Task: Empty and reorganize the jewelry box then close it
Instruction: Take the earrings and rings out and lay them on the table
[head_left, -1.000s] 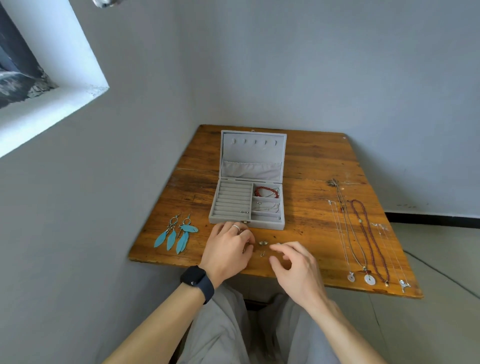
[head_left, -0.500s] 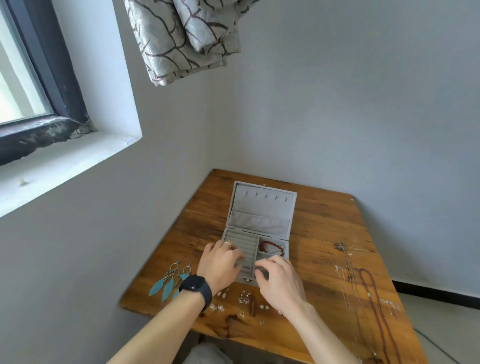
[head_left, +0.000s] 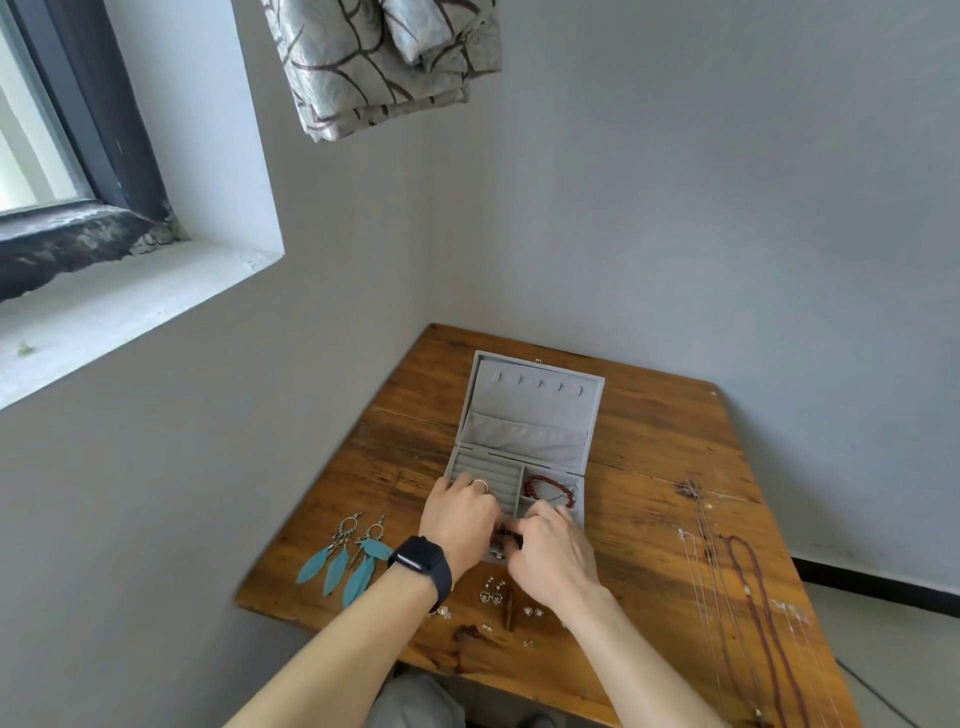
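Fingers (head_left: 480, 488) of left hand (head_left: 460, 514) and right hand (head_left: 553, 556) curl together over jewelry box (head_left: 530, 410) front, hiding whether they grip anything.

Left hand (head_left: 460, 519), right hand (head_left: 553, 556) at box (head_left: 530, 410)

Worn, dark-stained wooden table (head_left: 649, 441) set in a corner between plain grey walls (head_left: 701, 208); patterned curtain (head_left: 384, 62) bunched up and hanging high above; window (head_left: 31, 130) at left, dark-framed, over a white sill (head_left: 130, 306); black baseboard (head_left: 878, 582) along the right wall, meeting a pale floor (head_left: 883, 649).
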